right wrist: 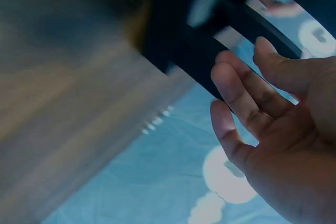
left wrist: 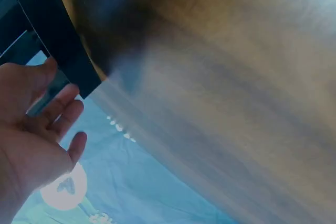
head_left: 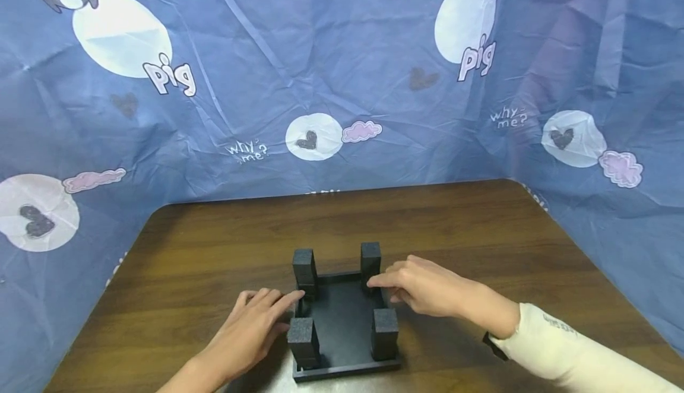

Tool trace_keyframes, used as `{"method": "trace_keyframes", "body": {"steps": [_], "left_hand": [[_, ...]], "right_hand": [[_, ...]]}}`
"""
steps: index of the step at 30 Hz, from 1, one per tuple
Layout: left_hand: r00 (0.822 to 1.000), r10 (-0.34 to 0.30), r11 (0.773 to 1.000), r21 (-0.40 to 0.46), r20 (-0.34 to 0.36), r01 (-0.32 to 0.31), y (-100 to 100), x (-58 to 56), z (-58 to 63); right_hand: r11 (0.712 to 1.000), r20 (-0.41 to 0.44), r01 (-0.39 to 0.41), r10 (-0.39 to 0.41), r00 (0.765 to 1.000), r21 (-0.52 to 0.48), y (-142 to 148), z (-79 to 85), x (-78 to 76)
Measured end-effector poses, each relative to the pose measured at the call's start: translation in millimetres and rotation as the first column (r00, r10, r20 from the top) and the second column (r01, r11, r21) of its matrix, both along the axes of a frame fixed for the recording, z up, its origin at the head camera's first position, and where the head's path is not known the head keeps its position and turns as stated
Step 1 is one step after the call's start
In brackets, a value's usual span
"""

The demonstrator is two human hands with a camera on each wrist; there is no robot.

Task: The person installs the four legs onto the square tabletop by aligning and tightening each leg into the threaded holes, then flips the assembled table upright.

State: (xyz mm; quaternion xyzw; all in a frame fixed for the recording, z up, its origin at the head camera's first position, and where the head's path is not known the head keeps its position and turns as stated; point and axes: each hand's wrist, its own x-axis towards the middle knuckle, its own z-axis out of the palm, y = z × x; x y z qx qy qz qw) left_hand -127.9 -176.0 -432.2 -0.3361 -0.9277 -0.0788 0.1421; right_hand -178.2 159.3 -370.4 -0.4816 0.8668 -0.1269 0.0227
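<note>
A black shallow tray [head_left: 344, 327] lies on the table with a square block post standing at each corner. My left hand [head_left: 248, 327] is at its left side, index finger stretched toward the foot of the back left post [head_left: 304, 268]. Behind that wrist stands the front left post [head_left: 303, 341]. From the right, my right hand [head_left: 424, 286] points its index finger at the back right post [head_left: 370, 259], seemingly touching it. In the wrist views, the left fingers [left wrist: 65, 106] and right fingers [right wrist: 228, 85] are loosely extended beside the black parts; exact contact is unclear.
The front right post [head_left: 385, 330] rises near my right forearm. Under the tray is a brown wooden table [head_left: 214, 238], its far edge meeting a blue printed cloth [head_left: 342, 72] that hangs behind and at both sides.
</note>
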Motion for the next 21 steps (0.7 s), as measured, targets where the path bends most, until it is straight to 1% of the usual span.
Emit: {"method": "trace_keyframes", "body": {"steps": [3, 5, 7, 8, 11, 16, 19, 21], "left_hand": [[0.999, -0.050, 0.994, -0.103, -0.004, 0.049, 3.8, -6.0, 1.0], [0.996, -0.095, 0.981, -0.168, -0.003, 0.093, 6.3, -7.8, 1.1], [0.991, -0.130, 0.970, -0.206, -0.007, 0.126, 8.3, -9.2, 0.3], [0.989, -0.144, 0.967, -0.214, -0.011, 0.138, 9.1, -10.0, -0.1], [0.987, -0.157, 0.965, -0.219, -0.033, 0.146, 10.8, -12.1, -1.3], [0.988, -0.151, 0.969, -0.204, -0.038, 0.140, 11.8, -16.1, -4.0], [0.984, -0.163, 0.974, -0.172, -0.073, 0.148, 11.9, -18.8, -6.8], [0.979, -0.173, 0.976, -0.152, -0.104, 0.156, 11.9, -20.5, -8.2]], "right_hand": [[0.996, 0.006, -0.003, 0.002, 1.000, 0.084, 3.5, -16.6, 1.5], [0.993, -0.011, 0.007, -0.006, 1.000, 0.117, 5.5, -28.2, 2.9], [0.990, -0.045, 0.016, -0.010, 0.999, 0.139, 7.5, -38.7, 3.9], [0.991, -0.064, 0.019, -0.010, 0.998, 0.134, 8.0, -43.4, 3.8], [0.994, -0.119, 0.028, -0.015, 0.993, 0.105, 7.8, -55.4, 2.5], [0.998, -0.138, 0.027, -0.018, 0.990, 0.060, 7.1, -67.6, -0.6], [0.999, -0.177, 0.006, 0.003, 0.984, 0.050, 8.2, -72.7, -2.7], [0.999, -0.226, -0.022, 0.030, 0.974, 0.036, 9.0, -75.5, -4.8]]}}
